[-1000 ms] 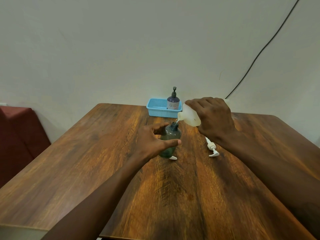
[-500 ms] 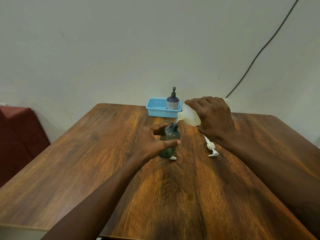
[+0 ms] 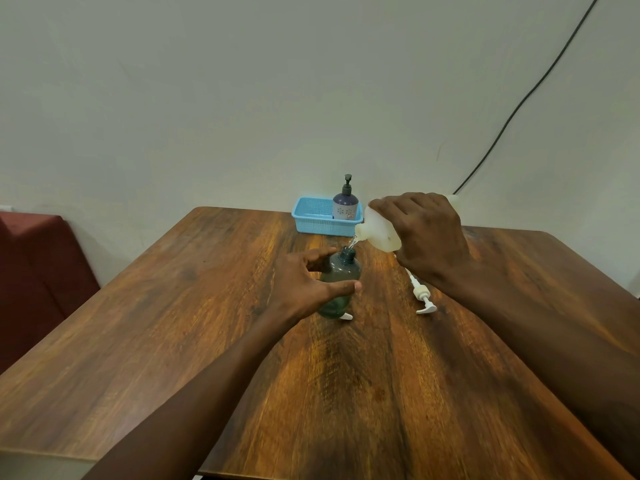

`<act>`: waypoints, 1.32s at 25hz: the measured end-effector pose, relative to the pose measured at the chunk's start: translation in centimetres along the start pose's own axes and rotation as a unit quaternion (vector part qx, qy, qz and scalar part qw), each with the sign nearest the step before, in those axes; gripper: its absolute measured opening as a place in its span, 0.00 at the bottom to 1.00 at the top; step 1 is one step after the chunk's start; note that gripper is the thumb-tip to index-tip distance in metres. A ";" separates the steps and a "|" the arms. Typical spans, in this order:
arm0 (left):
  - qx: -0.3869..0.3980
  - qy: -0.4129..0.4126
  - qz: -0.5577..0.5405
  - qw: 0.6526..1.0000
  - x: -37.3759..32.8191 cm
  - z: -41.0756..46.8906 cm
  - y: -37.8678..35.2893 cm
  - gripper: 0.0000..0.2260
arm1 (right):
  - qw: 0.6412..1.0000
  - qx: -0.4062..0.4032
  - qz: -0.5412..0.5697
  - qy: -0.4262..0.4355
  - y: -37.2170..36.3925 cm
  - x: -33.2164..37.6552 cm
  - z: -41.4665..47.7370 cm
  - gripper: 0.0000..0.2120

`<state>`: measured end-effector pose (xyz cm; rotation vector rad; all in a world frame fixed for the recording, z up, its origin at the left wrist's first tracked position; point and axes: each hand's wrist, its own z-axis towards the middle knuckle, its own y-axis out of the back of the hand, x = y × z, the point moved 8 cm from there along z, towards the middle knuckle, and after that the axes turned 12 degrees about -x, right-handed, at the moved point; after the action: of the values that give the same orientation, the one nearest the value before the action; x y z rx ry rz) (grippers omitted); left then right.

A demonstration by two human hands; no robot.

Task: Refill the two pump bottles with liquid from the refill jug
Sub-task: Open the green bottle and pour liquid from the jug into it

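Over the green bottle (image 3: 341, 278), near the table's (image 3: 173, 323) middle, the jug (image 3: 379, 230) is tipped spout-down, and a thin stream (image 3: 351, 242) falls into the open neck. The right hand (image 3: 426, 233) wraps the jug from above with its fingers curled round the body. The left hand (image 3: 301, 289) holds the green bottle, thumb across the near side and fingers round the far side by the shoulder.

The neck is narrow and the spout hangs just above it and a little to the right. Any wobble of the jug or more tilt would likely throw the stream past the neck, onto the left hand and the table. The tinted wall makes the level hard to read, so pouring too long could overflow it.

A small white piece (image 3: 346, 317) lies at the green bottle's base, touching or just beside it; I cannot tell which. If the base sits on it, the bottle could rock once the left hand lets go.

Right of the green bottle lies the pump (image 3: 420, 292), close under the right forearm, which could knock it when lowering.

Behind the green bottle, the purple bottle (image 3: 345, 202) stands in the basket (image 3: 311, 220), pump on, seemingly not yet refilled.
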<state>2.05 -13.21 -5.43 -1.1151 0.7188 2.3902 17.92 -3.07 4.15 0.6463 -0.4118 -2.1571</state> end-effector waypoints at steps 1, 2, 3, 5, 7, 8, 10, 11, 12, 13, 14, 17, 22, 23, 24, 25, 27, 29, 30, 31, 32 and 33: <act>-0.001 0.002 0.000 1.000 0.0 0.0 0.0 0.35 | 1.000 0.001 0.000 0.000 0.0 0.0 0.0 0.40; -0.001 0.003 0.000 1.000 0.0 0.0 0.0 0.35 | 1.000 0.002 0.000 0.000 0.0 0.0 0.0 0.40; -0.001 0.004 0.000 1.000 0.0 0.0 0.0 0.35 | 1.000 0.004 -0.001 -0.001 -0.1 -0.1 0.0 0.40; 0.000 0.006 -0.003 1.000 0.1 0.0 0.0 0.35 | 1.000 0.008 -0.003 -0.001 -0.2 -0.1 0.0 0.40; -0.001 0.004 -0.002 1.000 0.2 0.0 0.1 0.35 | 1.000 0.010 -0.003 -0.001 -0.2 -0.1 -0.1 0.40; -0.002 0.002 -0.001 1.000 0.2 -0.1 0.1 0.35 | 1.000 0.009 -0.002 -0.001 -0.3 -0.1 -0.1 0.40; -0.004 0.000 -0.002 1.000 0.2 -0.1 0.2 0.35 | 1.000 0.008 -0.002 0.003 -0.2 0.1 -0.1 0.40; -0.005 -0.001 -0.003 1.000 0.2 -0.1 0.2 0.35 | 1.000 0.007 -0.002 0.005 -0.1 0.1 -0.1 0.40; -0.005 -0.001 -0.003 1.000 0.2 -0.1 0.2 0.35 | 1.000 0.007 -0.001 0.006 -0.1 0.1 -0.1 0.40; -0.005 -0.001 -0.003 1.000 0.2 -0.1 0.2 0.35 | 1.000 0.008 -0.001 0.007 -0.1 0.1 0.0 0.39; -0.004 0.001 -0.003 1.000 0.2 -0.1 0.1 0.35 | 1.000 0.007 -0.001 0.007 0.0 0.1 0.0 0.39; -0.002 0.004 -0.005 1.000 0.1 -0.1 0.1 0.35 | 1.000 0.004 0.000 0.006 0.1 0.1 0.1 0.39; 0.000 0.008 -0.007 1.000 0.2 -0.2 0.0 0.35 | 1.000 0.007 0.001 0.007 0.0 0.2 0.0 0.39; 0.001 0.007 -0.008 1.000 0.2 -0.2 0.0 0.35 | 1.000 0.008 0.001 0.007 0.0 0.2 0.0 0.40; 0.001 0.005 -0.008 1.000 0.1 -0.2 0.0 0.34 | 1.000 0.009 0.001 0.007 0.0 0.2 0.0 0.40; 0.000 0.004 -0.009 1.000 0.1 -0.2 0.1 0.34 | 1.000 0.010 0.000 0.008 -0.1 0.2 0.0 0.40; -0.003 0.003 -0.011 1.000 0.0 -0.2 0.1 0.33 | 1.000 0.011 0.001 0.010 -0.1 0.3 0.0 0.39; -0.004 0.000 -0.009 1.000 -0.1 -0.2 0.2 0.33 | 1.000 0.009 0.003 0.010 0.0 0.3 0.0 0.39; -0.003 0.000 -0.008 1.000 -0.1 -0.2 0.2 0.34 | 1.000 0.008 0.003 0.011 0.0 0.3 0.0 0.39; -0.001 0.000 -0.007 1.000 -0.1 -0.2 0.2 0.34 | 1.000 0.008 0.002 0.011 0.0 0.3 0.1 0.38; -0.001 0.000 -0.006 1.000 0.0 -0.2 0.1 0.33 | 1.000 0.008 0.001 0.012 0.1 0.3 0.1 0.38; 0.000 -0.001 -0.006 1.000 0.0 -0.3 0.1 0.33 | 1.000 0.009 0.000 0.012 0.1 0.3 0.1 0.39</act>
<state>2.14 -13.46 -5.52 -1.1142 0.7084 2.3812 17.78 -3.31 4.14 0.6813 -0.4189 -2.1457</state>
